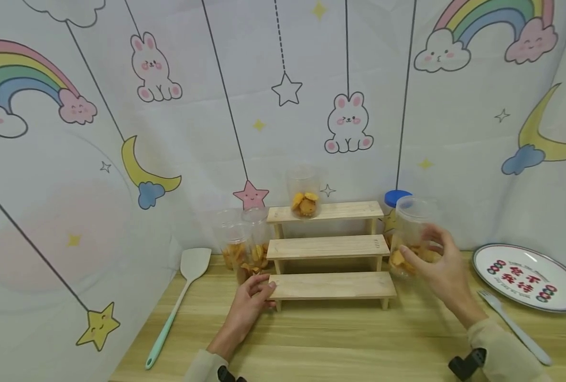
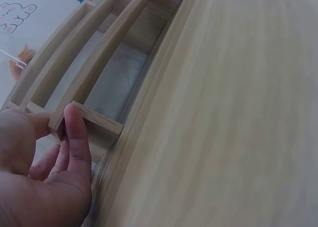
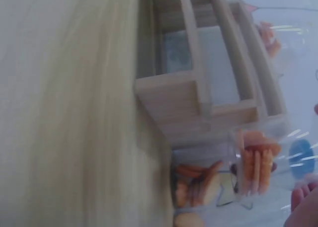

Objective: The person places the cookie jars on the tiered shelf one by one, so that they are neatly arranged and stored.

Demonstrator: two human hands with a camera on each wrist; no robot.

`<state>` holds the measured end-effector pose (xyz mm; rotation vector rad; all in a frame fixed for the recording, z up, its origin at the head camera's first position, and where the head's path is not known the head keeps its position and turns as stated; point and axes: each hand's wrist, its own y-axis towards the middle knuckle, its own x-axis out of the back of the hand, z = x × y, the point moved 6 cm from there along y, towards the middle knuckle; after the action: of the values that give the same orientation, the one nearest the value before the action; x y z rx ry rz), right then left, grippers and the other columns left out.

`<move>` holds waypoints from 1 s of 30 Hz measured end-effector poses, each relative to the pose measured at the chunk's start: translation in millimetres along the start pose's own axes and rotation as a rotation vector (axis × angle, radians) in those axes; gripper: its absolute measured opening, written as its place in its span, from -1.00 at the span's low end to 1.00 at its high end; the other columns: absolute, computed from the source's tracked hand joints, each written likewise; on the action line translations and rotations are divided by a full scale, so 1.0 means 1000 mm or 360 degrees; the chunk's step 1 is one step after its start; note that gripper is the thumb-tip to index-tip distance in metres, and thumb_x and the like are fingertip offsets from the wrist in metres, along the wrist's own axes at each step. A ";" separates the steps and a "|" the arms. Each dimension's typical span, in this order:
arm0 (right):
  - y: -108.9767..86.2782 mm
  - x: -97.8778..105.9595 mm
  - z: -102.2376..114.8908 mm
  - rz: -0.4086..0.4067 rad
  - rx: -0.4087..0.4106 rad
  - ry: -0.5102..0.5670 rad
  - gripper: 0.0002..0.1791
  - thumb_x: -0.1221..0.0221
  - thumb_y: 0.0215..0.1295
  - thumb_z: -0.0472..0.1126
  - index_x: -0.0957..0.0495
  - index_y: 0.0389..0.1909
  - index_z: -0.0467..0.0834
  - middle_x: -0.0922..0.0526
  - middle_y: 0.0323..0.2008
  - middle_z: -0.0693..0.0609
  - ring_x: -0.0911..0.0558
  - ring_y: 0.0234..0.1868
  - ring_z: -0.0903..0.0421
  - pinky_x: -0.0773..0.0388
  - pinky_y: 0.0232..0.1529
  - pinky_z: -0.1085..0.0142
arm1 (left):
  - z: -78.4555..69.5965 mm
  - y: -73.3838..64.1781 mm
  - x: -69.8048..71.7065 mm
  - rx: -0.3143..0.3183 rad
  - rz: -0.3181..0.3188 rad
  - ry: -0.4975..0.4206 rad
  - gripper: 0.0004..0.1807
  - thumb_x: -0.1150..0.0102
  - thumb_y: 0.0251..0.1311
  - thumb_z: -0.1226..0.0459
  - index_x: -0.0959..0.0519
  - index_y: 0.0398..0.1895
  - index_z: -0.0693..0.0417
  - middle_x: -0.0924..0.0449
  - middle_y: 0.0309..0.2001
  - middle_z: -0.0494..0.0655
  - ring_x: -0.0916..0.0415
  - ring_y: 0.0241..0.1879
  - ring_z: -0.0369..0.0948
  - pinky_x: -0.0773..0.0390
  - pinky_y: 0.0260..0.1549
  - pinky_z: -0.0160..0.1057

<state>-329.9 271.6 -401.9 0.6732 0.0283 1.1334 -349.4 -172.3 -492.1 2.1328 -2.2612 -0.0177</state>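
A three-step wooden display rack [image 1: 331,285] stands on the table. My left hand [image 1: 251,302] grips the left end of its lowest step; in the left wrist view the fingers [image 2: 77,137] bend around that corner. To the rack's right, my right hand [image 1: 438,265] holds a clear, lidless plastic jar [image 1: 414,223] with orange-brown snack pieces low inside. Right behind it is a jar with a blue lid [image 1: 397,198]. On the top step sits another clear jar [image 1: 305,199] of snacks. The right wrist view is blurred, with snack pieces [image 3: 257,162] beside the rack.
Several open clear jars [image 1: 237,249] of snacks cluster left of the rack. A white spatula [image 1: 195,263] with a green handle lies further left. On the right are a printed white plate [image 1: 560,284] and a pale fork [image 1: 517,329]. A patterned cloth backdrop [image 1: 302,48] hangs behind.
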 end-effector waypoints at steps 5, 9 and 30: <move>0.012 -0.001 0.014 -0.0021 0.0061 0.0044 -0.14 -0.51 0.35 -0.10 -0.34 0.58 -0.09 -0.49 0.34 -0.08 -0.44 0.24 0.16 -0.37 0.13 0.66 | -0.001 0.001 0.001 0.0000 -0.0006 -0.0005 -0.43 -0.31 0.54 0.23 -0.44 0.48 0.32 -0.63 0.25 0.29 -0.65 -0.11 -0.21 -0.82 -0.19 -0.26; 0.020 0.000 0.022 -0.0035 0.0063 0.0058 -0.13 -0.50 0.37 -0.08 -0.32 0.61 -0.06 -0.46 0.35 -0.07 -0.42 0.26 0.12 -0.34 0.13 0.66 | -0.001 0.001 0.001 0.0008 -0.0004 -0.0002 -0.42 -0.31 0.54 0.23 -0.44 0.49 0.32 -0.64 0.25 0.29 -0.65 -0.09 -0.21 -0.82 -0.18 -0.26; 0.077 -0.040 0.092 0.0159 0.0197 0.0215 -0.12 -0.47 0.40 0.04 -0.31 0.63 -0.04 -0.56 0.43 -0.06 -0.53 0.40 -0.04 -0.52 0.43 0.12 | -0.003 -0.003 -0.002 0.0008 0.0037 -0.0013 -0.40 -0.30 0.55 0.22 -0.42 0.50 0.33 -0.66 0.12 0.18 -0.64 -0.13 -0.20 -0.81 -0.15 -0.26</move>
<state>-378.7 212.7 -301.0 0.7132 0.1831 1.2800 -346.7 -170.6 -489.2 2.1127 -2.2927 -0.0201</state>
